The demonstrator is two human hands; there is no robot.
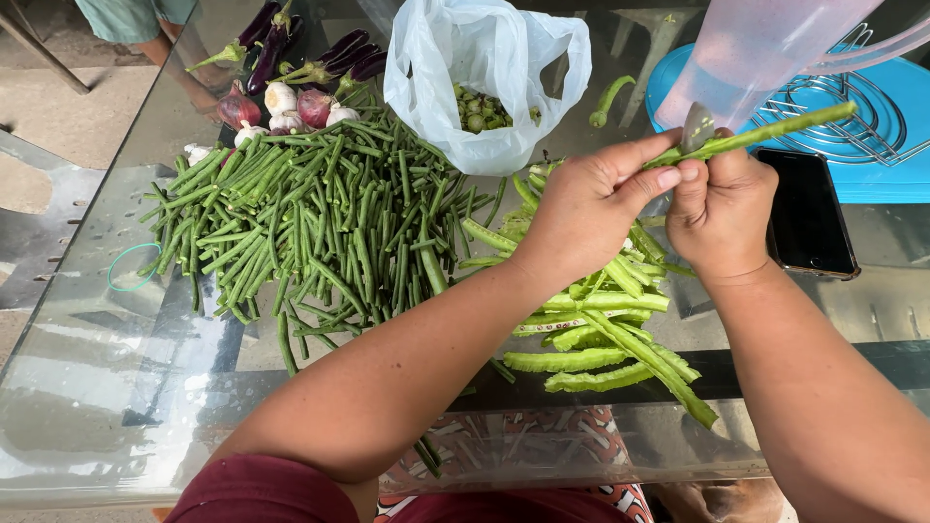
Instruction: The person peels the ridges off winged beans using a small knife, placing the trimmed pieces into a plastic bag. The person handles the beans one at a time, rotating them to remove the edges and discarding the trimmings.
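Observation:
My left hand (589,201) pinches a long green winged bean (775,129) near its end, thumb lying along it. My right hand (722,211) is closed around a small knife whose blade (697,126) rests against the same bean. The bean sticks out to the upper right, over a blue tray. Below my hands lies a pile of winged beans (605,329) on the glass table (116,387).
A big heap of long beans (320,223) covers the table's left-middle. Behind it lie purple eggplants (329,53), garlic and red onions (276,105). A white plastic bag (484,68), a clear pitcher (756,48), a blue tray (891,126), a black phone (806,213) and a green rubber band (134,266) are nearby.

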